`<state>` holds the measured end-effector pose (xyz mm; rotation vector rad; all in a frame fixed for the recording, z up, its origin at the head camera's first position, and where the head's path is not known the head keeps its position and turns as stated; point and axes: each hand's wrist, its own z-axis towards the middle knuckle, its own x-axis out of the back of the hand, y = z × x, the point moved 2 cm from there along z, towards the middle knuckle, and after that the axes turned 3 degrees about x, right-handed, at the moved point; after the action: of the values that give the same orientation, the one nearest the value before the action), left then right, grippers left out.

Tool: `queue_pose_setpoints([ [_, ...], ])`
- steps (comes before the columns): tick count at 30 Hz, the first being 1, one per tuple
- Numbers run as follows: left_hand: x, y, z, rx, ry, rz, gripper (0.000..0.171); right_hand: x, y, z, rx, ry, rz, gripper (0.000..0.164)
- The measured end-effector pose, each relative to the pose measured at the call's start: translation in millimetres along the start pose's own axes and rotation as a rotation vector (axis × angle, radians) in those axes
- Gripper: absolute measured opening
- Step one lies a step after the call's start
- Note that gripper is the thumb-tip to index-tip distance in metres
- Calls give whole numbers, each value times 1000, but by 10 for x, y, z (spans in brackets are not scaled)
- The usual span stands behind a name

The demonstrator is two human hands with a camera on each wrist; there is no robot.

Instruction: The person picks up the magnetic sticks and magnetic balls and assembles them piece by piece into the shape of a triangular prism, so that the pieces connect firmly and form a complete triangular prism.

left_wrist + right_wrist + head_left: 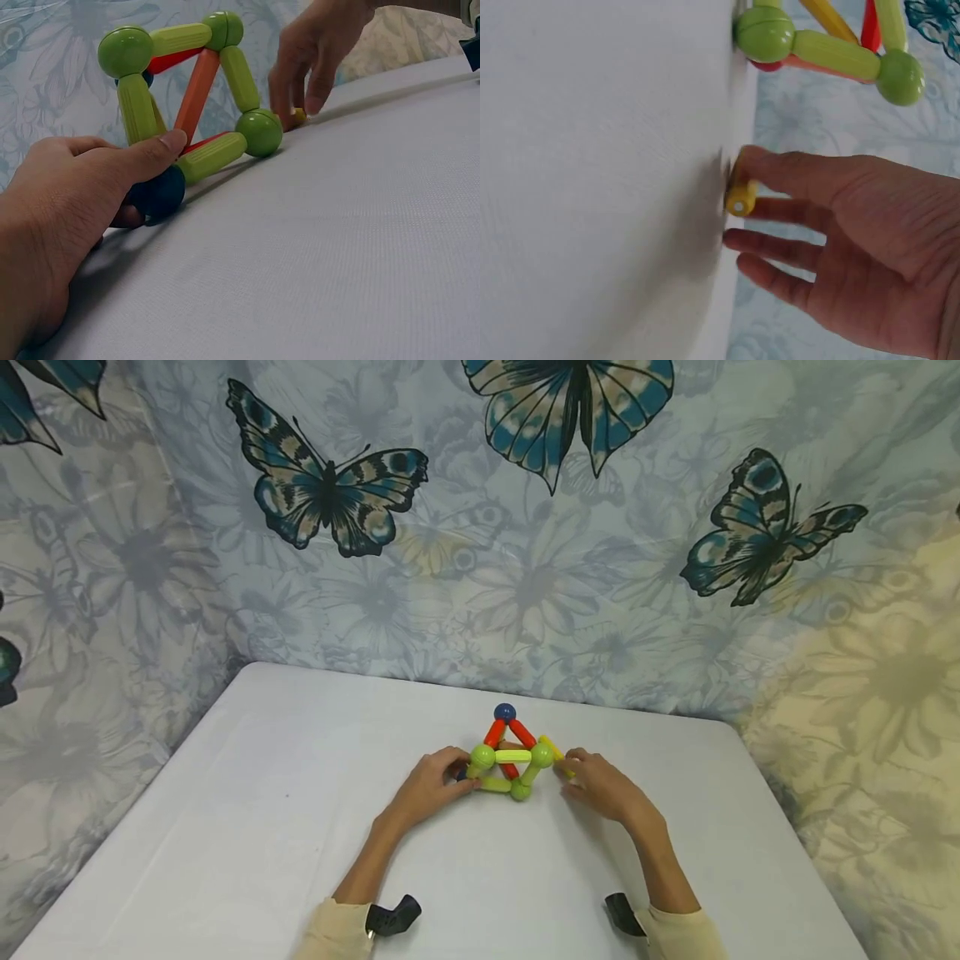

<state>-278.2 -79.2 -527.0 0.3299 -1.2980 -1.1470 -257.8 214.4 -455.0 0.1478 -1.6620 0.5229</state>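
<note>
A frame of magnetic sticks and balls [513,757] stands on the table. Green balls and rods form its near side, red rods [522,733] lean up to a blue ball [505,713] at the back. My left hand [431,785] grips its left corner; in the left wrist view the thumb lies on a green rod [215,157] beside a dark blue ball [160,196], the other fingers mostly hidden. To the frame's right, my right hand [607,785] pinches a yellow magnetic stick [740,202] between thumb and index finger, low at the table surface. Its other fingers are spread.
The white table [247,827] ends at a back edge just behind the frame. A butterfly-printed cloth [465,593] hangs beyond it. Black wrist devices [393,917] sit at both sleeves.
</note>
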Motion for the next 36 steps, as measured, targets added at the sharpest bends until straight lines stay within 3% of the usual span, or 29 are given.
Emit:
queue_pose_setpoints([
  [4, -1, 1, 18, 5, 4, 5, 34, -15, -10, 8, -59, -1, -21, 7],
  [7, -2, -7, 18, 9, 3, 6, 34, 0, -24, -15, -103, 0, -7, 10],
  [10, -7, -7, 28, -7, 2, 5, 32, 64, -42, -80, -130, -75, 26, 14],
  [13, -3, 7, 45, -26, 7, 4, 31, 192, -83, -186, -108, -224, 82, 15],
  [16, 8, 18, 55, -26, 6, 10, 32, 315, -157, -282, 0, -356, 177, 12],
  [18, 19, 24, 58, -24, 7, 13, 32, 364, -247, -289, 77, -384, 238, 12],
  [22, 34, 21, 64, -15, 4, 25, 32, 342, -492, -169, 173, -256, 281, 18],
  [25, 38, 16, 57, -6, -4, 25, 32, 236, -666, -68, 185, -107, 247, 21],
  [28, 36, 11, 45, -5, -10, 21, 32, 112, -778, -10, 189, -21, 209, 20],
  [36, 19, -6, 30, -11, -17, 31, 32, -4, -871, -13, 153, -11, 202, 11],
])
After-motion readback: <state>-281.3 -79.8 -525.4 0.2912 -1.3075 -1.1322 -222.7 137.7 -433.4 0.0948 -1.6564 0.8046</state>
